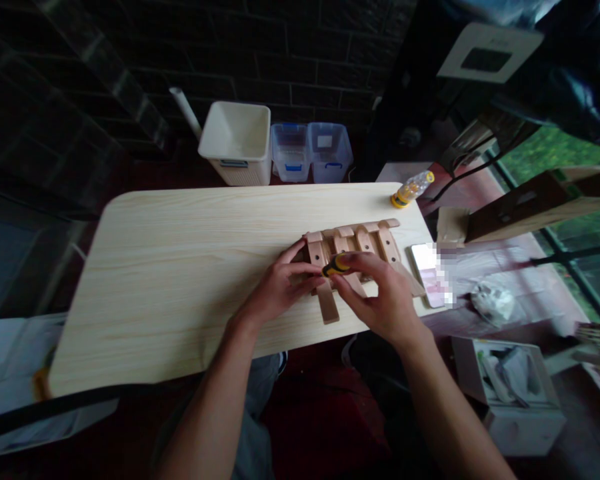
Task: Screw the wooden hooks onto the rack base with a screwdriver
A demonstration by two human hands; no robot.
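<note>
A slatted wooden piece [391, 248] with dark round holes lies on the right half of the light wood table [165, 267]. My right hand [383, 293] grips a yellow and black screwdriver [335, 265], held over the slats near their left end. At the left edge of the piece is my left hand [280, 283]; its thumb and fingertips are around the tool's tip and the wood, and whether they pinch anything is too small to tell. One slat [329, 303] sticks out toward the table's front edge.
A clear bottle-shaped container with yellow ends [411, 189] stands at the back right corner. A phone [427, 273] lies at the right edge. Bins [237, 137] stand behind the table; an open white box [523, 427] is at lower right.
</note>
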